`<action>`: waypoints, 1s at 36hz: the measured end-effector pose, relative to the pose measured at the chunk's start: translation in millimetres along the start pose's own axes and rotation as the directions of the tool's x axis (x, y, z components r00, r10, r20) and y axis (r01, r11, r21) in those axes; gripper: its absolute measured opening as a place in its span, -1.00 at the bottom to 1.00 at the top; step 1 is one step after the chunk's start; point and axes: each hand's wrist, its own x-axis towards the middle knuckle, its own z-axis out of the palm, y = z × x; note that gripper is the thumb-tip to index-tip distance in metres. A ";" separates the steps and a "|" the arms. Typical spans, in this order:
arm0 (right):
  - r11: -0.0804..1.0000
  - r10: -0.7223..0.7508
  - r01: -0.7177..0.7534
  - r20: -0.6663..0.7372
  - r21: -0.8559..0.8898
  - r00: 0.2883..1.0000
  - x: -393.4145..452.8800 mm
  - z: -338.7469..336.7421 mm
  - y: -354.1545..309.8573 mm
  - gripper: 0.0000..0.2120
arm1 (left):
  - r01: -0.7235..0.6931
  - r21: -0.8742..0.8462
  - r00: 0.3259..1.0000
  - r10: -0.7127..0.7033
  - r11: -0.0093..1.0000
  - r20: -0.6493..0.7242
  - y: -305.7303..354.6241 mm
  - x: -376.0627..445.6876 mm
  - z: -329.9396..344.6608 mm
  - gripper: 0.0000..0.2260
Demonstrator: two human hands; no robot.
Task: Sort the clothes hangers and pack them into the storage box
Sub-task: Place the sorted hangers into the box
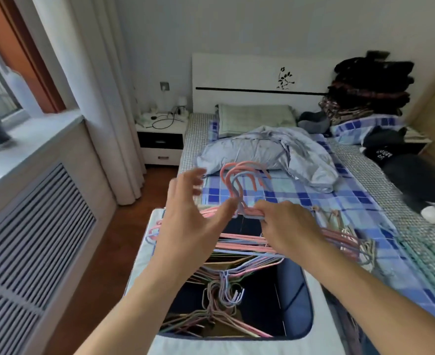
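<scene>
Hangers (pixel 221 298) already fill much of the box (pixel 298 298); my right hand (pixel 285 226) grips a bunch (pixel 239 183), left hand (pixel 188 216) spread empty, more wait on the bed (pixel 364 226).

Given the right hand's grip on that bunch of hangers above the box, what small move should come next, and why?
Probably lower the bunch of hangers into the storage box. The right hand grips it at the necks, hooks up, directly above the box, where other hangers already lie; the open left hand could steady it.
</scene>
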 end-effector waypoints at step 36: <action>0.967 0.247 -0.236 -0.144 0.092 0.958 33.5 2.8 -15.2 -0.03 | 0.264 -0.537 0.933 -0.071 0.801 0.353 109.3 86.6 37.4 -0.88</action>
